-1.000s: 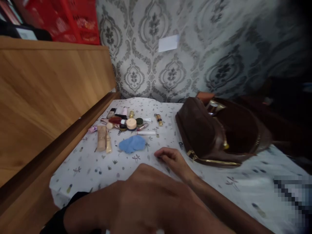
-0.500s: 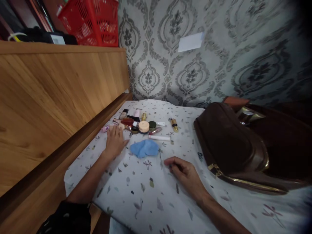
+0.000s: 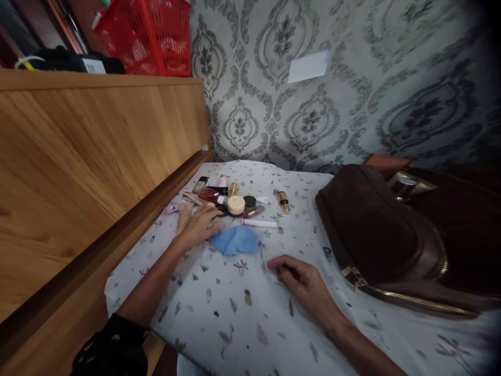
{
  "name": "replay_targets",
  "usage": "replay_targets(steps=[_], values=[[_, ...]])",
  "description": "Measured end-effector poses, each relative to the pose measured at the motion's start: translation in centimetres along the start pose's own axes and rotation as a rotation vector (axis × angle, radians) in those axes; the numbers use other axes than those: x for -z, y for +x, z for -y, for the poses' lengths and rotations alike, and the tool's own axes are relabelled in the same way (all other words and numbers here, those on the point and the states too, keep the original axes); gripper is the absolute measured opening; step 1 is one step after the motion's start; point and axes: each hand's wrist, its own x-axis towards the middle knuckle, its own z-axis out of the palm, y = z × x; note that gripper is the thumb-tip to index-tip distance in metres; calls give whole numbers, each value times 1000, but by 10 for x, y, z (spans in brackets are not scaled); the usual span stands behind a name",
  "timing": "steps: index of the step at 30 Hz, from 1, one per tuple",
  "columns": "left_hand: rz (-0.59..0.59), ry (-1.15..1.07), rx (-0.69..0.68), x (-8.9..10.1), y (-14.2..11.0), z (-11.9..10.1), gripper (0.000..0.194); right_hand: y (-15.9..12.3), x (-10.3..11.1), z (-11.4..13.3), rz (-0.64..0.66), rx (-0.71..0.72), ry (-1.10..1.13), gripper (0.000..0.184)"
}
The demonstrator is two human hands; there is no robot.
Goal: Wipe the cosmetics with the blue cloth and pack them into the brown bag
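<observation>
My left hand [image 3: 198,226] lies on the patterned white sheet [image 3: 242,318] among a cluster of cosmetics, fingers curled down over small items beside a beige tube [image 3: 182,213]; what it grips is hidden. A blue cloth [image 3: 235,240] sits just right of that hand. Behind it are a round peach-lidded jar [image 3: 236,205], a white stick [image 3: 259,223], a dark green pot [image 3: 249,201] and a gold lipstick [image 3: 282,200]. My right hand [image 3: 301,275] rests on the sheet with fingers curled, nothing visible in it.
A large brown handbag [image 3: 371,230] with gold trim lies at the right. A wooden headboard [image 3: 90,156] runs along the left, with a red basket [image 3: 151,34] on top. Patterned grey wallpaper [image 3: 332,94] is behind.
My left hand swung from close to the camera out to the cosmetics, then slid right toward the blue cloth. My right hand stayed put. The view shifted left.
</observation>
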Motion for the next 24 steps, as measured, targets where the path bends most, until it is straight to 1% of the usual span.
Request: replay_targets(steps=[2, 3, 5, 7, 9, 11, 14, 17, 20, 24], values=[[-91, 30, 76, 4, 7, 4, 29, 0, 1, 1, 8, -1, -1, 32], [-127, 86, 124, 5, 13, 8, 30, 0, 1, 1, 9, -1, -3, 32], [-136, 225, 172, 7, 26, 18, 35, 0, 1, 1, 9, 3, -8, 31], [-75, 319, 157, 7, 41, 28, 42, 0, 1, 1, 8, 11, -7, 31], [-3, 346, 134, 5, 54, 36, 43, 0, 0, -1, 12, 19, 6, 30], [57, 360, 140, 6, 65, 40, 44, 1, 0, -4, 14, 30, 22, 30], [156, 399, 182, 14, 80, 42, 41, 1, -1, -8, 11, 44, 25, 31], [245, 438, 223, 24, 91, 40, 42, 1, -2, -10, 5, 50, 16, 30], [286, 460, 249, 30, 93, 33, 45, 1, -2, -11, 5, 70, 25, 30], [269, 459, 265, 36, 79, 21, 45, 0, -2, -12, 8, 88, 33, 30]])
